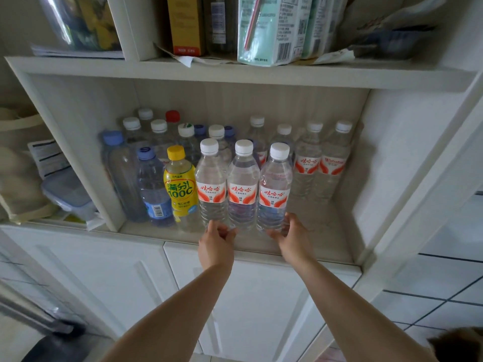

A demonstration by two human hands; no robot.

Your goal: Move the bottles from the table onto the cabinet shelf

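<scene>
Three clear water bottles with white caps and red-and-white labels stand in a row at the front of the cabinet shelf [261, 248]: a left bottle [211, 186], a middle bottle [242, 189] and a right bottle [275, 192]. My left hand [217, 242] sits just below the bases of the left and middle bottles, fingers loosely curled and holding nothing. My right hand [292, 239] cups the base of the right bottle, thumb on its right side and fingers under its front. The table is out of view.
Several more bottles fill the shelf behind and to the left, among them a yellow lemon drink [180, 184] and a blue-capped bottle [153, 189]. Two labelled bottles [321, 163] stand at the back right. Cartons [266, 30] sit on the shelf above. White cabinet doors [251, 309] are below.
</scene>
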